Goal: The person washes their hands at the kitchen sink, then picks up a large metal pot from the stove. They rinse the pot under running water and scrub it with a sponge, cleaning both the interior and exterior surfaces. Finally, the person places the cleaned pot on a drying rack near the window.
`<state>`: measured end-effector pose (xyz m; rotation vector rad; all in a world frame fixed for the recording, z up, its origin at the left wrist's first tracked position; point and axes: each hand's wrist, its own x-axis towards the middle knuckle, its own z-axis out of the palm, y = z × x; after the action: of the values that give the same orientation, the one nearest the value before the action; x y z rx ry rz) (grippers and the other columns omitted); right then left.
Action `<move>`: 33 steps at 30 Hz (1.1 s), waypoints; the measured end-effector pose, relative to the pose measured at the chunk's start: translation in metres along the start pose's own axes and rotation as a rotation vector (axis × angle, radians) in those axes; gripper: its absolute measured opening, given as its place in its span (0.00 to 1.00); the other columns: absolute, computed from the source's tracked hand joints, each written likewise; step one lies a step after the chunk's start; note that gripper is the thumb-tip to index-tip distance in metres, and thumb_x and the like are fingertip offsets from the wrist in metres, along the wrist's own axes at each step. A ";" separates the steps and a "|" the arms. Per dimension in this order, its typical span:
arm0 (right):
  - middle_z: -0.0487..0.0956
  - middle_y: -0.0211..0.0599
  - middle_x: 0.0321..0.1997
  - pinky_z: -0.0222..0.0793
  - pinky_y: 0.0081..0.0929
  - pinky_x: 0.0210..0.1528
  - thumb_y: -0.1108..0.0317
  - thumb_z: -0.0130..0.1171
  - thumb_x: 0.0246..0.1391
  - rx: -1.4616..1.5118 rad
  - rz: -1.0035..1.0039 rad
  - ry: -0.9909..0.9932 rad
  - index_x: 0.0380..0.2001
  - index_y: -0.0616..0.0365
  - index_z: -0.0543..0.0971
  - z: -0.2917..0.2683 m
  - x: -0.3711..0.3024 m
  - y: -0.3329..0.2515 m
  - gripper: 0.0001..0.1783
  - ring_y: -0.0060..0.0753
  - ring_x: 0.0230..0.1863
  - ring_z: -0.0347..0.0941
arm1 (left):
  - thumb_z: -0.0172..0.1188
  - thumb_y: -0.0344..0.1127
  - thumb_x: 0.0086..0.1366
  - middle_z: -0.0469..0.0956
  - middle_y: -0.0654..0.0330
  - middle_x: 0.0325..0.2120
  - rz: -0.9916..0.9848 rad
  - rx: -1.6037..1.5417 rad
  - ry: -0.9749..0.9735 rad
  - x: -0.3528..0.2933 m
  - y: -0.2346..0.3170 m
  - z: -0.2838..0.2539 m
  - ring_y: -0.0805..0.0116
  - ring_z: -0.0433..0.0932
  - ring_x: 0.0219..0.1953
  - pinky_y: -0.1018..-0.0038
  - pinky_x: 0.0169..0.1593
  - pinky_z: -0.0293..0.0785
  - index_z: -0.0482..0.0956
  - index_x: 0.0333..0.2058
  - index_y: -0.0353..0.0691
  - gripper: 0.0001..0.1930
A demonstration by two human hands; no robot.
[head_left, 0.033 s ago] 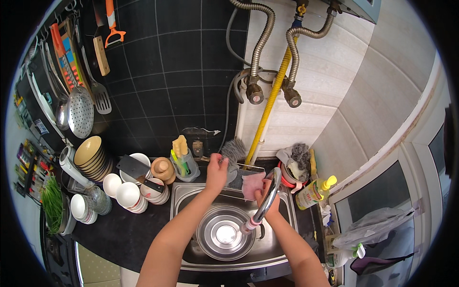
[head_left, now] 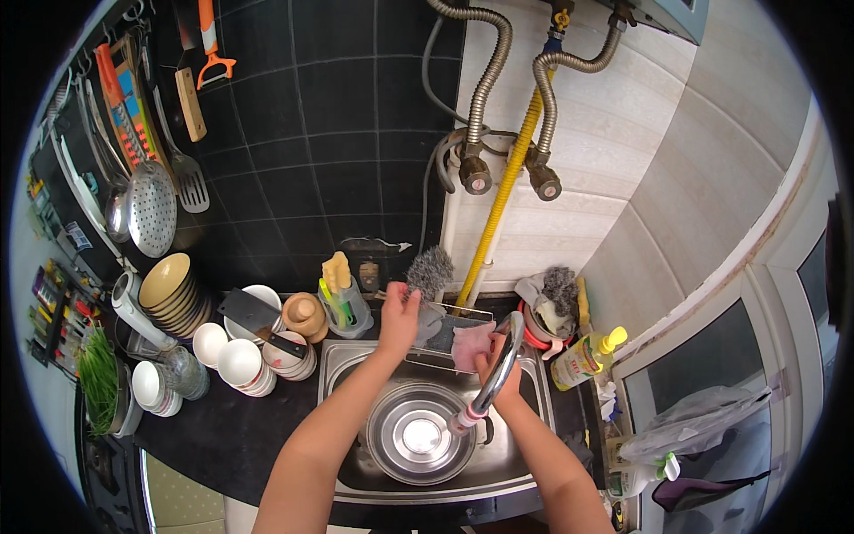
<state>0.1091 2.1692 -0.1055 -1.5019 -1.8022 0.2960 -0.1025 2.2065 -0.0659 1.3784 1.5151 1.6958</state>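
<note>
My left hand is raised over the back left edge of the sink, its fingers closed. At its fingertips is a grey, fuzzy scouring brush, which seems to be in its grip; the fingers partly hide the hold. My right hand is closed on a pink cloth, partly behind the curved faucet. The cloth lies against a wire-framed rack at the back of the sink. Below my hands, a round steel pan sits in the steel sink.
Left of the sink stand stacked bowls, a cleaver and a clear utensil holder. To the right are a red basin with cloths and a yellow-capped bottle. Pipes run down the wall behind.
The grey scouring brush has shifted slightly up and left and looks sharper, no longer smeared. My left hand has moved a little. My right hand and the pink cloth stay almost in place.
</note>
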 end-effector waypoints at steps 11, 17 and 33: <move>0.73 0.47 0.34 0.66 0.33 0.39 0.76 0.53 0.44 0.116 -0.311 -0.107 0.32 0.64 0.74 0.013 0.017 -0.006 0.09 0.49 0.36 0.70 | 0.44 0.33 0.64 0.69 0.54 0.36 -0.390 -0.611 -0.136 -0.040 0.053 -0.056 0.54 0.77 0.33 0.67 0.34 0.76 0.58 0.39 0.39 0.08; 0.74 0.43 0.30 0.66 0.33 0.37 0.75 0.52 0.43 0.152 -0.067 0.237 0.31 0.61 0.76 -0.032 -0.026 0.006 0.10 0.45 0.31 0.70 | 0.47 0.30 0.62 0.64 0.65 0.30 -0.446 -0.581 0.013 -0.110 0.047 -0.114 0.72 0.70 0.34 0.69 0.36 0.76 0.62 0.36 0.40 0.05; 0.74 0.25 0.25 0.61 0.14 0.28 0.72 0.59 0.44 0.856 0.825 -0.096 0.35 0.62 0.76 0.008 -0.065 0.059 0.12 0.16 0.25 0.66 | 0.53 0.30 0.59 0.68 0.61 0.30 -0.921 -0.498 -0.182 -0.253 -0.042 -0.078 0.72 0.71 0.33 0.75 0.29 0.77 0.65 0.34 0.38 0.07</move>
<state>0.1494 2.1287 -0.1725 -1.4744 -0.7973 1.3550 -0.0868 1.9682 -0.1865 0.4276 1.2070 1.1756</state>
